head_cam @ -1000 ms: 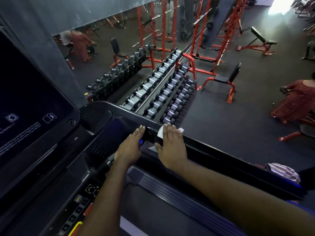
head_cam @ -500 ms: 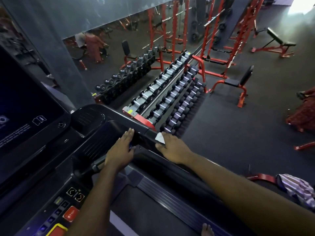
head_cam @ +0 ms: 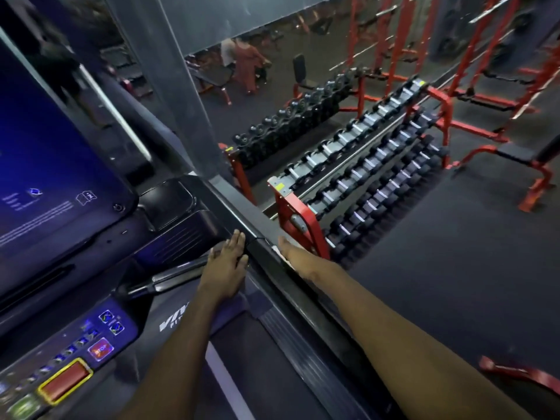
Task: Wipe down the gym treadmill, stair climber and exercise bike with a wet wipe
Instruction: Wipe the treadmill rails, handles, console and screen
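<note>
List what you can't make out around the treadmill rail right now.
Head view only.
1. Right hand: fingers hidden beyond the treadmill's side rail; grip unclear.
2. Wet wipe: not surely visible, covered by that hand or the rail.
3. Screen text: blurred, too small.
4. Lower console buttons: motion-blurred, cut off by the left edge.

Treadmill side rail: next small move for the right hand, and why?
Probably slide the right hand and wet wipe along the side rail toward the console. The hand reaches over the rail's outer edge, fingers hidden behind it, only a white sliver showing; the left hand rests flat inside the rail.
</note>
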`<state>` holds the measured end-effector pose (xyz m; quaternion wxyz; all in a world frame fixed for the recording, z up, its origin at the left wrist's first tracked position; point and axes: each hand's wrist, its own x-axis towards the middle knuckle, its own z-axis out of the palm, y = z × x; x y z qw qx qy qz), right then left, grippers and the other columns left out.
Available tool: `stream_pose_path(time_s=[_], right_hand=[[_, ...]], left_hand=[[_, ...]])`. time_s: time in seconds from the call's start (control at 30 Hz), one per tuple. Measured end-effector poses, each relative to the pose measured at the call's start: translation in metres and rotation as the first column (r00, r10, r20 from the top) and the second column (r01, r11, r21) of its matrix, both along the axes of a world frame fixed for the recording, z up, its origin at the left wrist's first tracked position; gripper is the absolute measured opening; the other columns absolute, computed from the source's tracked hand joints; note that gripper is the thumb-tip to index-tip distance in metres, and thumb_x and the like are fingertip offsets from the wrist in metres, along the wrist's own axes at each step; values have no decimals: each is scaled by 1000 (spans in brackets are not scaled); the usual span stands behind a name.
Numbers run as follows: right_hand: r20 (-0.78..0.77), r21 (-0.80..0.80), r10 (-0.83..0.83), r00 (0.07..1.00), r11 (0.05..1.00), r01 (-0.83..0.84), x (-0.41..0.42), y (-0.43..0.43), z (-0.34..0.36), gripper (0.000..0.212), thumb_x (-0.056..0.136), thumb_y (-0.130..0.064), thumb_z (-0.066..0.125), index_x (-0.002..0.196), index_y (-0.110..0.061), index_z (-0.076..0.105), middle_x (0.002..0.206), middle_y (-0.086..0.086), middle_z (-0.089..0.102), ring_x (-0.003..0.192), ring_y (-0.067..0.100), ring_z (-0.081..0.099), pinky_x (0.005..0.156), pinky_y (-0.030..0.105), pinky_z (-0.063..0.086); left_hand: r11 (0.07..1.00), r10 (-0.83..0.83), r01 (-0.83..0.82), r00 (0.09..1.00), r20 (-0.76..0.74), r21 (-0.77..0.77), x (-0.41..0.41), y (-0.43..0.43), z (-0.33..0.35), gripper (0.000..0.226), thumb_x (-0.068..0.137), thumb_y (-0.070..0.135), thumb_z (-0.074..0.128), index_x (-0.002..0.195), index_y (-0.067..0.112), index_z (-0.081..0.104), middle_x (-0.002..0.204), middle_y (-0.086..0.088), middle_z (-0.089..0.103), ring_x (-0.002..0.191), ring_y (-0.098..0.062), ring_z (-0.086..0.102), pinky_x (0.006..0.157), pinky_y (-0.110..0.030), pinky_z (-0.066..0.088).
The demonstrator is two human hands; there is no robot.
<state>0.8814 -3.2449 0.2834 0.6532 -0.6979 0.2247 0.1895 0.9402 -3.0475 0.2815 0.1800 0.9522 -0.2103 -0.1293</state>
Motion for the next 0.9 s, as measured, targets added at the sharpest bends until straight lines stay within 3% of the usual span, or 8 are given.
stream_pose_path(time_s=[0.17, 0.27, 0.43, 0.53, 0.63, 0.7, 0.83, 0.9], right_hand=[[-29, 13, 92, 995, 996, -92, -11, 0, -1, 77, 100, -72, 23, 160, -23, 26, 167, 5, 22, 154, 22, 20, 125, 37, 17], [-41, -8, 118, 992, 993, -119, -34, -13, -12, 68, 100, -72, 25, 156, -35, 34, 164, 2, 29, 147, 17, 30, 111, 25, 21], [2, 85, 35, 999, 996, -35, -35, -8, -11, 64, 103, -63, 34, 150, -22, 47, 148, 0, 48, 113, 3, 53, 89, 6, 34], [12, 116, 74, 997, 990, -75, -35, -10, -8, 56, 106, -56, 34, 148, -23, 50, 136, -7, 52, 99, -2, 51, 78, 2, 38], [-28, 65, 125, 992, 990, -123, -51, -18, -17, 57, 107, -54, 34, 148, -19, 51, 148, 2, 52, 119, 9, 51, 95, 16, 32], [-29, 53, 131, 991, 990, -129, -62, -22, -20, 56, 107, -52, 37, 147, -16, 52, 150, 5, 50, 122, 10, 49, 97, 22, 31], [91, 93, 59, 994, 993, -68, -58, -23, -12, 35, 106, -31, 51, 133, -14, 65, 129, -1, 65, 77, -14, 59, 68, 1, 44], [117, 158, 59, 991, 984, -77, -50, -19, -5, 37, 107, -24, 50, 141, -13, 58, 128, -8, 63, 79, -22, 58, 66, -3, 42]], left_hand=[[995, 52, -52, 999, 1, 88, -4, -9, 4, 60, 110, 29, 35, 163, 21, 8, 169, 4, -2, 156, -16, 9, 124, -42, -1], [991, 62, -60, 998, -12, 116, -7, -14, 3, 61, 110, 30, 33, 163, 18, 4, 169, 3, -5, 157, -16, 6, 124, -42, -3], [983, 90, -86, 996, -19, 160, -8, -21, 3, 66, 109, 38, 31, 162, 15, 0, 169, 1, -11, 157, -17, 4, 124, -40, -5], [975, 106, -96, 994, -39, 201, -11, -24, 4, 70, 109, 43, 31, 162, 15, -4, 168, 1, -15, 157, -18, 2, 124, -40, -6], [972, 113, -101, 993, -43, 213, -13, -27, 4, 70, 109, 44, 28, 161, 14, -7, 168, 0, -17, 157, -19, 0, 124, -40, -6], [969, 117, -104, 992, -46, 226, -14, -29, 3, 69, 109, 43, 26, 161, 13, -9, 167, -1, -18, 157, -19, -1, 125, -40, -6], [961, 142, -126, 989, -46, 246, -16, -34, 3, 68, 110, 42, 24, 160, 12, -11, 167, -2, -20, 157, -21, -3, 125, -41, -7], [959, 147, -131, 988, -48, 251, -16, -36, 3, 68, 110, 41, 24, 160, 11, -11, 167, -3, -20, 157, -21, -3, 125, -41, -6]])
